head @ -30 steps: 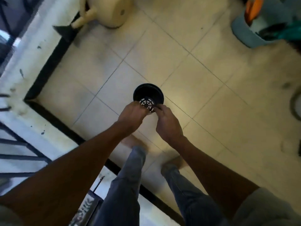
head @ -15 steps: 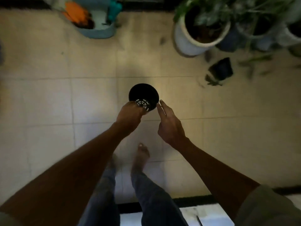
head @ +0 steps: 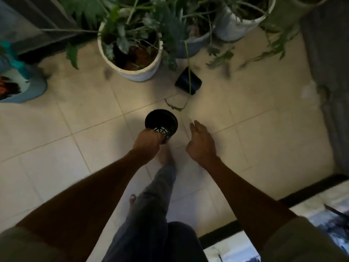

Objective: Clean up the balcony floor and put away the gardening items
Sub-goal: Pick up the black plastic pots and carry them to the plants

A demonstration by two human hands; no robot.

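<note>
Pale floor tiles point(head: 90, 114) filled the dim balcony, potted plants point(head: 132, 52) crowding the frame's top. At centre, the left hand point(head: 148, 145) gripped a black pot point(head: 161, 121) above the floor; the right hand point(head: 202, 142) hung relaxed, empty. Another black pot point(head: 188, 81) lay tipped upper centre.

2 bare forearms run up from the bottom corners, each ending in a hand: the left hand point(head: 148, 143) and the right hand point(head: 202, 143). Short sleeves of a dull olive-grey shirt (only the cuffs show) cover the upper arms, the left sleeve point(head: 22, 244) and the right sleeve point(head: 302, 241). Between the sleeves hang 2 legs in blue-grey jeans point(head: 151, 214), the fabric creased. Beyond the jeans' hem a bare foot point(head: 167, 157) shows, no shoe or sock on it; it is blurred
</note>
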